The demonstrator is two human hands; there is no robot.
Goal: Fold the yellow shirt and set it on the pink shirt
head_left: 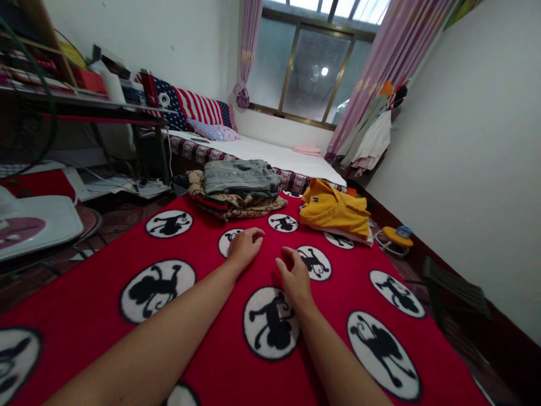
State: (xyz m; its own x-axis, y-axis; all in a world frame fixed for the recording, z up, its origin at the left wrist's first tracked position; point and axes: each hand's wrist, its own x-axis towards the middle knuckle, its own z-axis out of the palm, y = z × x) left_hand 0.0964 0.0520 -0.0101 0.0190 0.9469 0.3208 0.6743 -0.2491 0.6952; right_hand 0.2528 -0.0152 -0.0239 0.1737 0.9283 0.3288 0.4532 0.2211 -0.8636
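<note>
Both my hands are over a red blanket [220, 338] printed with black monkeys in white circles. My left hand [245, 248] has its fingers loosely curved and apart from the thumb, with nothing in it. Slightly nearer and to the right, my right hand [295, 276] is likewise empty, thumb and fingers parted. Beyond the left hand lies a stack of folded clothes, with a grey-blue denim garment [240, 177] on top of a tan patterned one [236, 207]. A folded yellow garment [336, 208] rests beyond the right hand, over something pale.
A bed with a white sheet [262, 148] stands at the back under the window. At left are a cluttered desk [84, 104] and a white chair [40, 225]. A yellow stool [397, 237] and a dark folding stool [456, 287] stand along the right wall.
</note>
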